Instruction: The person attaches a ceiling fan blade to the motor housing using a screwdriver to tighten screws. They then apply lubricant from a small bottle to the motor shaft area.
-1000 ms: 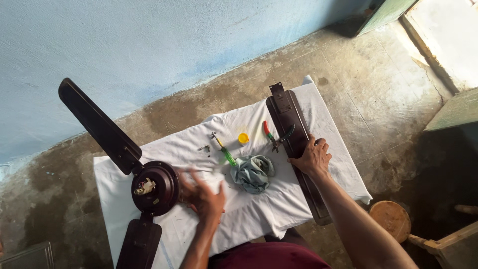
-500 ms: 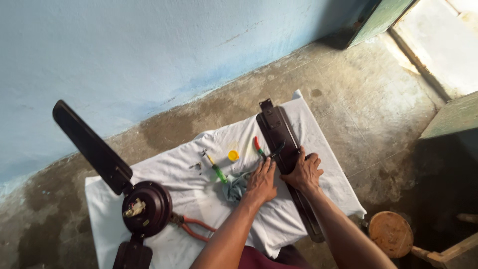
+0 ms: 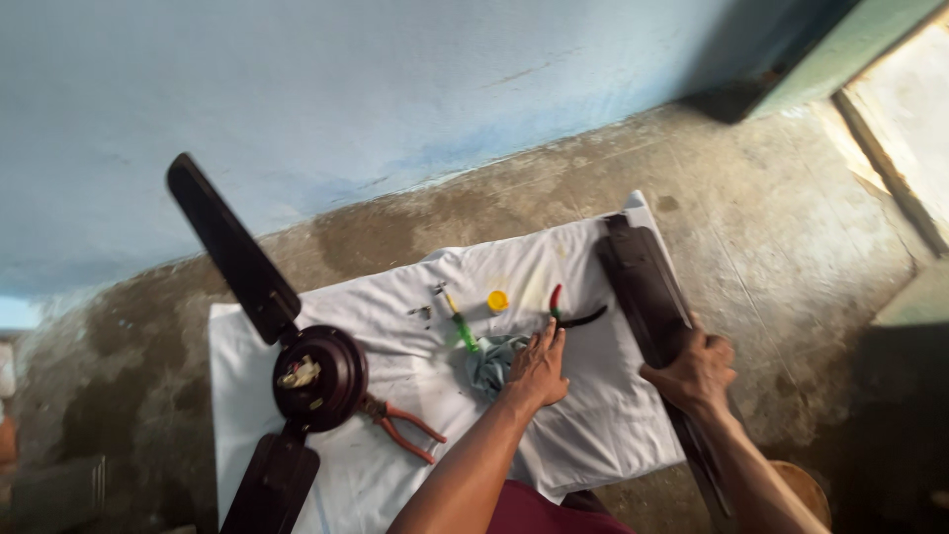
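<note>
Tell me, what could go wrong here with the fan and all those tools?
The loose fan blade hangs past the edge of the white cloth, gripped only by the right hand; it might slip or tip.

The left hand reaches toward the red-handled cutters, which could nick a finger.

The fan motor sits over the orange pliers, so it may rock.

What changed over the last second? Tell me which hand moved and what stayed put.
The left hand left the fan motor and moved right across the white cloth; it now lies open beside the red-handled cutters and the grey rag. Nothing was picked up. The right hand kept its grip on the loose fan blade. The motor, orange pliers and yellow cap stayed.
</note>
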